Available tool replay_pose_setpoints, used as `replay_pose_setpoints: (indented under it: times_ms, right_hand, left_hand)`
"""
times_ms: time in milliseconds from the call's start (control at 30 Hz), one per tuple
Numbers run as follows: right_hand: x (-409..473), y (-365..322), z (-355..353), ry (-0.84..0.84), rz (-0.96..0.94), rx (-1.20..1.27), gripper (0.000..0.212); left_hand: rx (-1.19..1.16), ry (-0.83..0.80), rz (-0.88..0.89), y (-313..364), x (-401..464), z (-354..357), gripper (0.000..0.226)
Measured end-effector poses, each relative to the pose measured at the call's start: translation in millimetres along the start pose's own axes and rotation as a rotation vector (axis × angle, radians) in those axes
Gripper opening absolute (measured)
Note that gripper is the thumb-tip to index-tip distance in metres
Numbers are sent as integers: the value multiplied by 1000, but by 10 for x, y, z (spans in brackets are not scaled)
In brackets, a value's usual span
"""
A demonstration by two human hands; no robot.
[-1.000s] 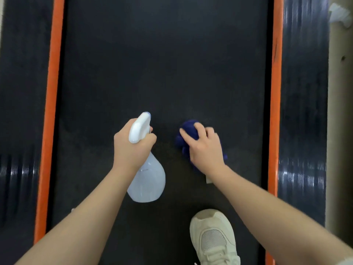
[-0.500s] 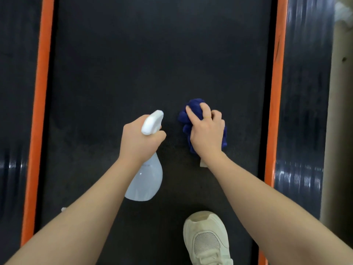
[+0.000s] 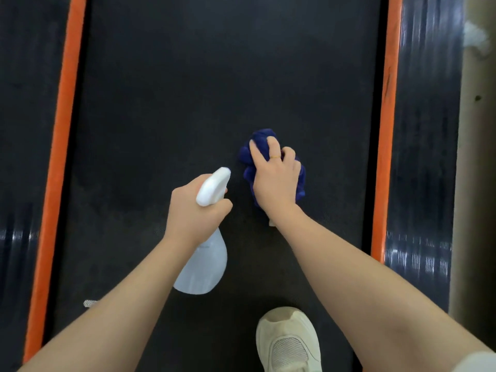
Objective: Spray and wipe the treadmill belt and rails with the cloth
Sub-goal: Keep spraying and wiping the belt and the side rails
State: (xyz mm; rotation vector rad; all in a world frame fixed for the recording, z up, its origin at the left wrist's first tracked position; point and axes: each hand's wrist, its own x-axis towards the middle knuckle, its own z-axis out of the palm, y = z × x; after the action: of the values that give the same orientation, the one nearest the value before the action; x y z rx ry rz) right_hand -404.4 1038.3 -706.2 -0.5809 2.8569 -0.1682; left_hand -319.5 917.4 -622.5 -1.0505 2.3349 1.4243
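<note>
As our right hand (image 3: 276,181) pushes the bunched cloth (image 3: 261,140) further up the belt (image 3: 214,89), fingers curled over it, our left hand (image 3: 194,210) keeps gripping the spray bottle (image 3: 206,267); rails (image 3: 386,130) await.

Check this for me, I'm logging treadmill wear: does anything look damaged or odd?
The right orange rail strip has a dark scuff near its far end. A darker, damp-looking patch marks the belt left of the spray bottle. Nothing else stands out.

A gym or home exercise space is suggested. A black treadmill belt (image 3: 214,89) is seen, bordered by orange strips (image 3: 57,167) and glossy ribbed side rails (image 3: 426,130). Beige flooring (image 3: 477,157) is seen alongside.
</note>
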Motion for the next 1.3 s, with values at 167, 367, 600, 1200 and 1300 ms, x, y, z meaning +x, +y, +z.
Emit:
replay_pose_setpoints:
  times_ms: [167, 367, 600, 1200, 1300]
  right_hand:
    - [-672, 218, 228, 61, -638, 5, 45]
    - [-172, 297, 118, 155, -243, 49, 41]
    - [-885, 696, 310, 115, -870, -36, 41]
    - [-762, 1250, 244, 366, 135, 44, 65]
    - [-730, 1222, 198, 350, 216, 140, 66]
  left_hand:
    - [-41, 40, -2, -57, -36, -90, 28]
    - [-84, 16, 32, -107, -2, -103, 26]
    - [-19, 17, 27, -9, -84, -71, 30]
    - [132, -187, 86, 303, -52, 526, 29]
    - [103, -168, 63, 307, -2, 492, 25]
